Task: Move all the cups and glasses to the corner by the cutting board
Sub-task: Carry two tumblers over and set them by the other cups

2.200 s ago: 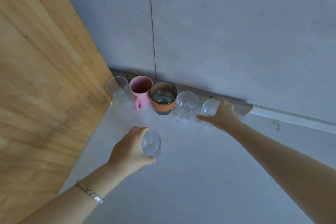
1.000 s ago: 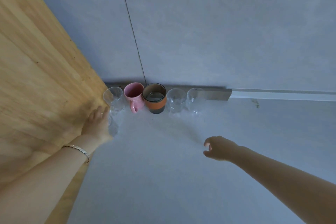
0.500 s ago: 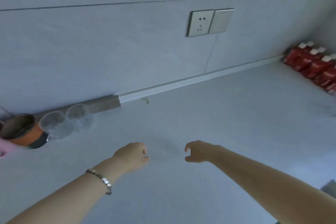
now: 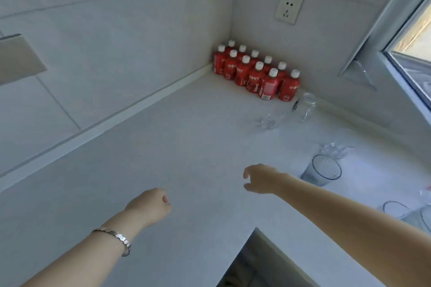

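Several clear glasses stand on the white counter to the right. A tall clear glass [image 4: 304,106] is by the wall, a low clear glass [image 4: 268,121] left of it. A blue-rimmed tumbler [image 4: 323,171] sits just right of my right hand [image 4: 262,179], with a small clear glass [image 4: 334,150] behind it. Two more glasses [image 4: 395,209] show at the right edge. My right hand hovers empty with fingers apart. My left hand [image 4: 151,206], bracelet on the wrist, is loosely curled and holds nothing. The cutting board and the row of cups are out of view.
A pack of red bottles with white caps [image 4: 255,72] fills the far corner. A wall socket [image 4: 288,8] is above it and a window frame [image 4: 408,58] is at the right. The counter edge [image 4: 254,230] drops off at the bottom middle.
The view has swung right, away from the cutting board and the cups by it. My left hand let go of the glass it set down there. Both empty hands moved right.
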### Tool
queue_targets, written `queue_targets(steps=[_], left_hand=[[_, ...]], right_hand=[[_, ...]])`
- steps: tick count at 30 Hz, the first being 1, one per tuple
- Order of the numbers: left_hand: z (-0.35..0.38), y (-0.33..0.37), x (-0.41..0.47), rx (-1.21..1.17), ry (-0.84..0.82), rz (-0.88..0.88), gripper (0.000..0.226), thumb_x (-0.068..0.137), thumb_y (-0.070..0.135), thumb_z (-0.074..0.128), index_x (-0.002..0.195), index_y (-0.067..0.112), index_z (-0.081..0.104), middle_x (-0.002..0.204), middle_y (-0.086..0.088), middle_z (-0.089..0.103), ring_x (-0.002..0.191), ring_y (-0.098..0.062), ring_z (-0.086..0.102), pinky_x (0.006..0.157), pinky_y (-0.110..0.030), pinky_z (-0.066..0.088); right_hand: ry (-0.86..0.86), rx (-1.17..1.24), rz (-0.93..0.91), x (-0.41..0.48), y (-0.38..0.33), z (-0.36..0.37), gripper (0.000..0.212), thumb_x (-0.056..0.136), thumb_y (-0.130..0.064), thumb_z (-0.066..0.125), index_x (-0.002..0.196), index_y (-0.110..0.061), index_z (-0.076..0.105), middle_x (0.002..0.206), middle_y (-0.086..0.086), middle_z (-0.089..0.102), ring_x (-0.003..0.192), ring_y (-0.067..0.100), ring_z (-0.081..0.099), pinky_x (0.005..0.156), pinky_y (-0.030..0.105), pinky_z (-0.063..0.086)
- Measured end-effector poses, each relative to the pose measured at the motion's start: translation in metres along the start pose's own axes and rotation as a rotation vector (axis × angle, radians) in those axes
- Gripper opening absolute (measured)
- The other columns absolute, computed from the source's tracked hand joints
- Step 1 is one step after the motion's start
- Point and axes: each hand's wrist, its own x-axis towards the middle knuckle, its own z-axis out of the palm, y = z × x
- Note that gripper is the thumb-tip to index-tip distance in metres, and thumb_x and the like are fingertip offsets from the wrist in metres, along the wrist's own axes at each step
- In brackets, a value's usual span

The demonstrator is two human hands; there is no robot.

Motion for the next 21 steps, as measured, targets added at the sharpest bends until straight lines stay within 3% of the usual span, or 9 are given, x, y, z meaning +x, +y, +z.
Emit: queue_targets(steps=[4,7,9,15,18,21], left_hand=[[0.004,0.078,0.03,0.056,-0.033,0.08,0.022,0.087,0.026,0.05,0.065,0.028,0.045,0.112,-0.004,0.067,0.105,-0.022,0.062,0.092,-0.029,0.048],[0.008,0.122,0.049,0.083,-0.066,0.131,0.007,0.087,0.027,0.05,0.088,0.025,0.057,0.115,-0.004,0.065,0.108,-0.022,0.06,0.094,-0.03,0.047],[0.012,0.143,0.06,0.091,-0.078,0.15,0.021,0.088,0.027,0.051,0.104,0.019,0.061,0.118,-0.005,0.064,0.11,-0.022,0.059,0.096,-0.03,0.047],[0.018,0.187,0.083,0.076,-0.09,0.173,0.024,0.088,0.025,0.052,0.109,0.017,0.06,0.118,-0.005,0.064,0.107,-0.023,0.06,0.094,-0.03,0.047],[0.013,0.219,0.097,-0.021,-0.029,0.192,0.048,0.088,0.024,0.054,0.134,0.017,0.041,0.132,-0.007,0.053,0.116,-0.026,0.055,0.097,-0.031,0.044],[0.003,0.264,0.119,-0.111,0.07,0.288,0.072,0.083,0.027,0.062,0.143,0.019,0.022,0.146,-0.006,0.035,0.125,-0.028,0.049,0.102,-0.04,0.044]], right_hand=[[0.308,0.063,0.145,-0.003,0.09,-0.035,0.048,0.09,-0.04,0.051,0.133,-0.019,0.046,0.136,0.005,0.047,0.125,0.026,0.046,0.098,0.036,0.04],[0.217,0.022,0.31,-0.008,0.142,-0.036,0.079,0.075,-0.06,0.062,0.138,-0.019,0.035,0.139,0.01,0.038,0.127,0.032,0.041,0.097,0.041,0.042],[0.094,0.073,0.358,-0.01,0.166,-0.025,0.092,0.069,-0.059,0.069,0.141,-0.02,0.028,0.14,0.012,0.035,0.127,0.036,0.044,0.096,0.04,0.043],[0.205,0.245,0.274,-0.006,0.192,-0.008,0.078,0.073,-0.043,0.067,0.14,-0.027,0.029,0.129,0.004,0.046,0.114,0.026,0.055,0.085,0.032,0.047],[0.241,0.348,0.308,0.004,0.202,-0.012,0.082,0.07,-0.045,0.071,0.138,-0.029,0.03,0.131,0.002,0.048,0.109,0.024,0.059,0.079,0.029,0.045],[0.319,0.419,0.32,0.015,0.212,-0.023,0.082,0.069,-0.046,0.074,0.136,-0.025,0.031,0.132,0.003,0.048,0.109,0.026,0.059,0.076,0.029,0.044]])
